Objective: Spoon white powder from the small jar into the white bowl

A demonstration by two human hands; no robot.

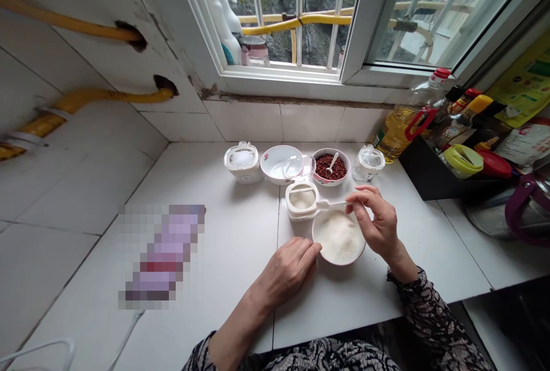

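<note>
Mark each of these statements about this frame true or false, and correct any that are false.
1. The right hand holds a white spoon by its handle. True.
2. The left hand grips an oil bottle. False: it lies at the rim of a white bowl of white granules.
3. That white bowl has a lid on. False: it is uncovered, and the granules show.
4. A small white spoon stands in a bowl of dark red grains. True.
5. Yellow pipes enter holes in the tiled wall. True.
</note>
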